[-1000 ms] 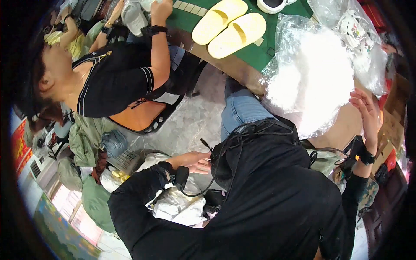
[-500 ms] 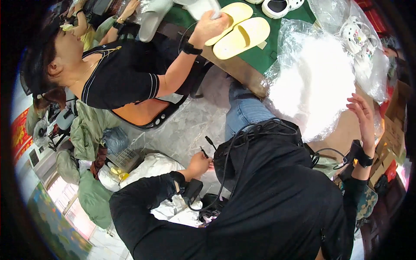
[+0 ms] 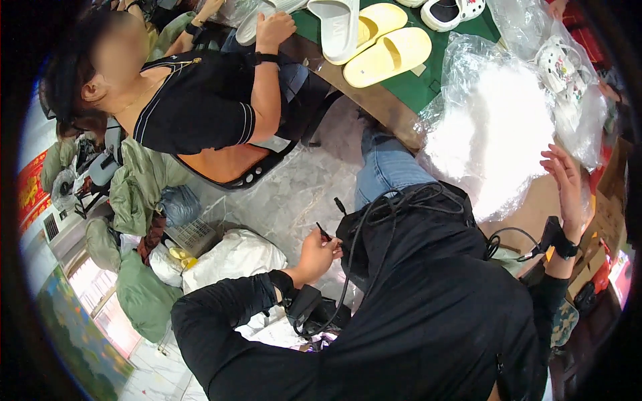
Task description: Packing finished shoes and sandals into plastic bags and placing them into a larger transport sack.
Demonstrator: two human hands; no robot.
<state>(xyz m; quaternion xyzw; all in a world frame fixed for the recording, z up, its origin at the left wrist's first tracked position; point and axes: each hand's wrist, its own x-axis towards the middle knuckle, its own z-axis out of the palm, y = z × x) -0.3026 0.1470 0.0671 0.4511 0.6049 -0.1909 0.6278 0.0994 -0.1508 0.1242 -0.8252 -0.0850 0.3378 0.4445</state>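
Note:
My left hand (image 3: 319,258) is closed at my waist, beside the black bag (image 3: 354,257) that I wear. A thin black stick-like item (image 3: 324,232) pokes out of its fingers; its other end is hidden. Just ahead of it a black cable end (image 3: 340,206) sticks up by the bag. At the right, my right hand (image 3: 564,184) is open with fingers spread, at the edge of a clear plastic bag (image 3: 461,60) over a bright white, glaring area on the table. No object shows in that hand.
Yellow slides (image 3: 389,57), a grey slide (image 3: 338,30) and white clogs (image 3: 445,13) lie on the green tabletop (image 3: 428,87). A co-worker (image 3: 200,107) sits left on an orange chair (image 3: 227,166). White sacks (image 3: 234,257) and green bundles (image 3: 147,301) fill the floor; cardboard boxes (image 3: 602,234) stand right.
The co-worker's hand has let go of a grey slide, now beside the yellow pair, and drawn back left. My left hand has risen slightly; my right hand stays raised at the plastic.

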